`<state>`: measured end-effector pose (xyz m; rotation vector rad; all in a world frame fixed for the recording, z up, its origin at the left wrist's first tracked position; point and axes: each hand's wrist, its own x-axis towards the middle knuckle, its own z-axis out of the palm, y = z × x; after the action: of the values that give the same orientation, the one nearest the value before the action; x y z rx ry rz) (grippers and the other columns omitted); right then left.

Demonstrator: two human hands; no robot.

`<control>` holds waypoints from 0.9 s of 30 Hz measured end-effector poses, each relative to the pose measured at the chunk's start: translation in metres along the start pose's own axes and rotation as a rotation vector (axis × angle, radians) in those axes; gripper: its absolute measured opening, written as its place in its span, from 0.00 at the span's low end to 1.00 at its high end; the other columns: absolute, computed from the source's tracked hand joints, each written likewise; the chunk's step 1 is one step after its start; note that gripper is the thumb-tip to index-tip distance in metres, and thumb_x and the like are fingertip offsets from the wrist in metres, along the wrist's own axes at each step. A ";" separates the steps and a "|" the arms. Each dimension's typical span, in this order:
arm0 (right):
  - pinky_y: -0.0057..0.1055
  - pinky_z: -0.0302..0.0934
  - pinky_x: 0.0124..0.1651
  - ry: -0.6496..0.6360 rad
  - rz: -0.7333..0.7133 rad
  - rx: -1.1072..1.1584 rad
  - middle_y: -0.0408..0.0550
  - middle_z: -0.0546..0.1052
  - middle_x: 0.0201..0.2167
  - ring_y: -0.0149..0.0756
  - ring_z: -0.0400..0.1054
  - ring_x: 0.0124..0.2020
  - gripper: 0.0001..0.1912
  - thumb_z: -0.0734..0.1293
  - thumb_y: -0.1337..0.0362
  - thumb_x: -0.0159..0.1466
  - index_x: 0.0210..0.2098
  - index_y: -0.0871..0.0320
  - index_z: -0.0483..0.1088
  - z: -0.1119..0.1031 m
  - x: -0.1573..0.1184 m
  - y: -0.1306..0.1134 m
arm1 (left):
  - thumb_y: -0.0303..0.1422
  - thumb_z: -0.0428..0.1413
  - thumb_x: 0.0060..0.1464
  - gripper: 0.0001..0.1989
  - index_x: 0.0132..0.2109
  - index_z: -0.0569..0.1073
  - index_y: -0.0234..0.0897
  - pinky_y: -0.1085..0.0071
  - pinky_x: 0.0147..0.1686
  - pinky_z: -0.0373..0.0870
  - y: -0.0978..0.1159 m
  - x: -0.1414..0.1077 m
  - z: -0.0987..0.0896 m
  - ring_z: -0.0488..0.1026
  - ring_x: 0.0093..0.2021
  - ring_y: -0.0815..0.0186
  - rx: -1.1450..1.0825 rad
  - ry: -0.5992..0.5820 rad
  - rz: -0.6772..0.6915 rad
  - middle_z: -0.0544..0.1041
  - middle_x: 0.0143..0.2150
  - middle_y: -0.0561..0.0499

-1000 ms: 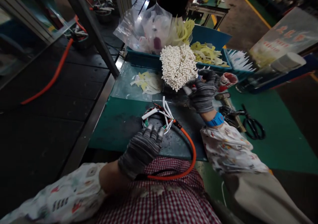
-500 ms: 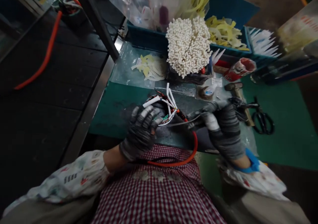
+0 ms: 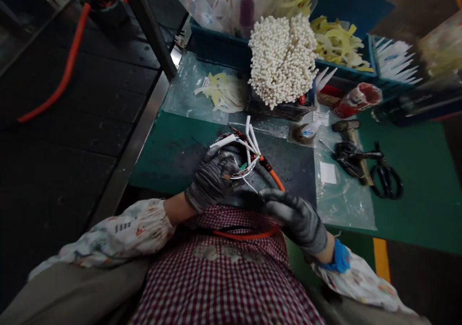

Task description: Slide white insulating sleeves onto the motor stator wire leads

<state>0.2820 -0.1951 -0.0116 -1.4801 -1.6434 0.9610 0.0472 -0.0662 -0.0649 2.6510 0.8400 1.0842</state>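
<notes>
A round part with a pale metal rim (image 3: 249, 173) lies on the dark work surface close to my body. White-sleeved wires (image 3: 251, 137) stick up out of it, and an orange cable (image 3: 276, 178) leads off its right side, curving down towards my lap. My left hand (image 3: 216, 173), in a grey-black glove, curls its fingers over the part's left rim. A thin white strand (image 3: 249, 185) stretches from the part to the fingertips of my gloved right hand (image 3: 296, 217), which are pressed together at its end. The right hand's palm side is hidden.
Right of the hands lie a hammer (image 3: 348, 128), black-handled scissors (image 3: 386, 178) and a dark tool (image 3: 346, 159). Behind the part stand a bundle of white sticks (image 3: 283, 60), a red can (image 3: 357, 101) and a blue bin (image 3: 220, 46). A metal post (image 3: 149, 27) rises at left.
My right hand has come down and left, from beside the tools to just right of the part. The left hand has shifted slightly right, its fingers now more curled over the rim.
</notes>
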 end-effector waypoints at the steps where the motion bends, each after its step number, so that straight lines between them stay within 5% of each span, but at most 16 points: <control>1: 0.37 0.82 0.39 0.022 -0.049 -0.048 0.44 0.90 0.39 0.44 0.86 0.36 0.13 0.72 0.54 0.72 0.53 0.45 0.84 0.003 0.011 0.004 | 0.41 0.60 0.69 0.09 0.49 0.77 0.41 0.46 0.71 0.72 -0.001 0.000 0.000 0.83 0.56 0.54 -0.015 -0.009 -0.009 0.85 0.49 0.46; 5: 0.38 0.79 0.42 0.133 -0.184 -0.281 0.51 0.89 0.44 0.46 0.85 0.40 0.13 0.71 0.52 0.73 0.50 0.50 0.84 0.012 0.064 0.013 | 0.41 0.62 0.68 0.10 0.51 0.79 0.42 0.44 0.74 0.68 -0.005 0.002 -0.001 0.82 0.59 0.54 -0.055 -0.070 -0.024 0.86 0.54 0.47; 10: 0.36 0.71 0.37 -0.084 -0.067 -0.512 0.50 0.86 0.32 0.44 0.79 0.32 0.09 0.72 0.57 0.74 0.45 0.54 0.83 0.015 0.110 -0.009 | 0.34 0.65 0.64 0.10 0.52 0.79 0.46 0.44 0.70 0.72 -0.004 0.008 -0.005 0.84 0.56 0.55 -0.042 -0.005 0.006 0.87 0.50 0.52; 12: 0.36 0.71 0.37 -0.133 -0.049 -0.438 0.48 0.85 0.31 0.42 0.78 0.31 0.07 0.73 0.60 0.73 0.43 0.55 0.83 0.016 0.117 -0.019 | 0.33 0.66 0.63 0.10 0.51 0.78 0.46 0.43 0.68 0.74 -0.004 0.009 -0.005 0.85 0.54 0.55 -0.040 0.045 0.031 0.87 0.48 0.52; 16: 0.33 0.76 0.46 -0.026 -0.022 0.036 0.42 0.87 0.39 0.37 0.81 0.39 0.10 0.68 0.58 0.77 0.42 0.53 0.81 0.015 0.114 -0.025 | 0.35 0.64 0.67 0.08 0.51 0.76 0.46 0.43 0.68 0.75 -0.006 0.010 -0.003 0.85 0.54 0.54 -0.053 0.055 0.014 0.87 0.52 0.51; 19: 0.34 0.77 0.53 -0.117 -0.030 0.294 0.40 0.88 0.44 0.36 0.82 0.45 0.11 0.68 0.56 0.76 0.45 0.51 0.82 0.008 0.108 -0.017 | 0.38 0.63 0.67 0.14 0.58 0.76 0.46 0.44 0.69 0.76 -0.005 0.009 -0.003 0.85 0.55 0.53 -0.018 0.041 0.014 0.87 0.54 0.52; 21: 0.35 0.77 0.52 -0.173 -0.041 0.352 0.42 0.88 0.43 0.36 0.82 0.44 0.08 0.72 0.58 0.72 0.45 0.53 0.83 0.005 0.106 -0.009 | 0.39 0.63 0.67 0.13 0.56 0.77 0.45 0.45 0.69 0.76 -0.005 0.009 -0.003 0.85 0.54 0.54 -0.003 0.037 0.007 0.87 0.53 0.52; 27: 0.35 0.77 0.44 -0.015 -0.105 0.207 0.46 0.88 0.38 0.37 0.80 0.37 0.07 0.73 0.62 0.65 0.42 0.56 0.82 0.005 0.106 0.012 | 0.40 0.64 0.66 0.07 0.47 0.77 0.47 0.43 0.71 0.75 -0.008 0.008 -0.003 0.84 0.57 0.55 -0.061 -0.076 -0.027 0.87 0.52 0.51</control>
<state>0.2744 -0.0892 -0.0216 -1.2393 -1.5647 1.0506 0.0458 -0.0555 -0.0604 2.6049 0.8125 0.9800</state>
